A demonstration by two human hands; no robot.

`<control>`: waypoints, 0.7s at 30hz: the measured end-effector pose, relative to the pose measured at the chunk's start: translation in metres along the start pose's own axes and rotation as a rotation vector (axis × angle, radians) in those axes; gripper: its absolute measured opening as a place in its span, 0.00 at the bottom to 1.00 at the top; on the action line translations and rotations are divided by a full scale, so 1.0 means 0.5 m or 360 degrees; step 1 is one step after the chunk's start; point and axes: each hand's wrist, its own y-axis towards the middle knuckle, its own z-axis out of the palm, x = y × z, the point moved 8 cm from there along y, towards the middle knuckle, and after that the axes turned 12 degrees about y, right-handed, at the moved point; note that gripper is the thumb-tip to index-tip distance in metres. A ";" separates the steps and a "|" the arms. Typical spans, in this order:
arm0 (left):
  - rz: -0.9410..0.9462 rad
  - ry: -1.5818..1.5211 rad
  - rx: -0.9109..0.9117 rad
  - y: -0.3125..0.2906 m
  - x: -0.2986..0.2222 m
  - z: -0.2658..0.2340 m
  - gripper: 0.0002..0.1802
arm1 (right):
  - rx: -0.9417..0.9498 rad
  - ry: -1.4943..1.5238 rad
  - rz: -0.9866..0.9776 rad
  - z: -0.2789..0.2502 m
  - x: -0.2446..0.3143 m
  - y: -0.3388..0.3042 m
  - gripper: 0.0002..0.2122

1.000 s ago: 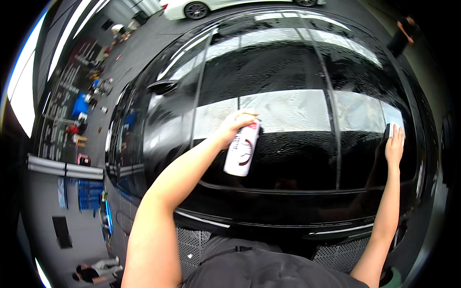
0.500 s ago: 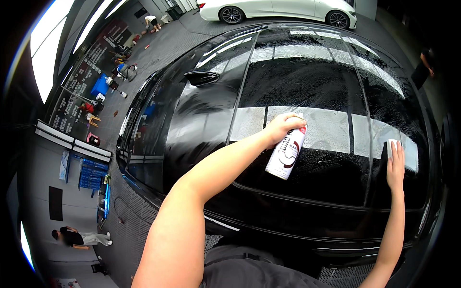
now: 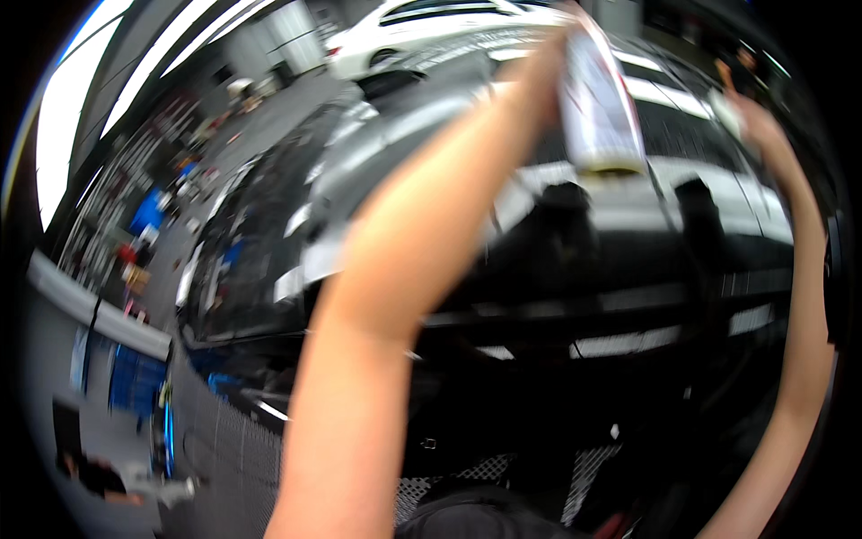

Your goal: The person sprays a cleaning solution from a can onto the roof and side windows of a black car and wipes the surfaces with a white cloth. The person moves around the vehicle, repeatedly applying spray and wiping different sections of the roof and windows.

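My left hand (image 3: pixel 549 76), blurred by motion, is wrapped round a white spray can (image 3: pixel 600 112). The can is lifted well above the glossy black car (image 3: pixel 620 278), its base turned toward me. Further right, my right hand (image 3: pixel 761 128) is raised too, with a white cloth or pad (image 3: pixel 725 113) in its fingers. Smearing hides how exactly those fingers grip it. Both arms reach out over the wet-looking dark roof, which mirrors their shapes and the bright ceiling lights.
Across the far side stands a white car (image 3: pixel 449 29). A person (image 3: pixel 745 67) is beyond the roof at the far right, and another person (image 3: pixel 99 476) is at the lower left. Blue bins (image 3: pixel 136 382) line the left wall.
Both hands have gone up and away from the body, the can rising with the left. My right hand has left the roof with the white cloth or pad. The whole view has shifted and blurred.
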 end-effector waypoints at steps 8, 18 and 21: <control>0.0525 -0.0369 0.0413 -0.625 -0.214 -0.307 0.31 | -0.1003 0.1241 0.0023 0.098 0.474 -0.600 0.32; 0.0694 -0.0209 -0.0292 -1.177 0.042 -0.483 0.31 | -0.1503 0.0640 0.0413 0.200 0.991 -1.557 0.52; 0.0517 -0.0004 -0.0391 -1.290 0.201 -0.543 0.28 | -0.1914 0.0289 0.0611 0.198 1.154 -1.854 0.49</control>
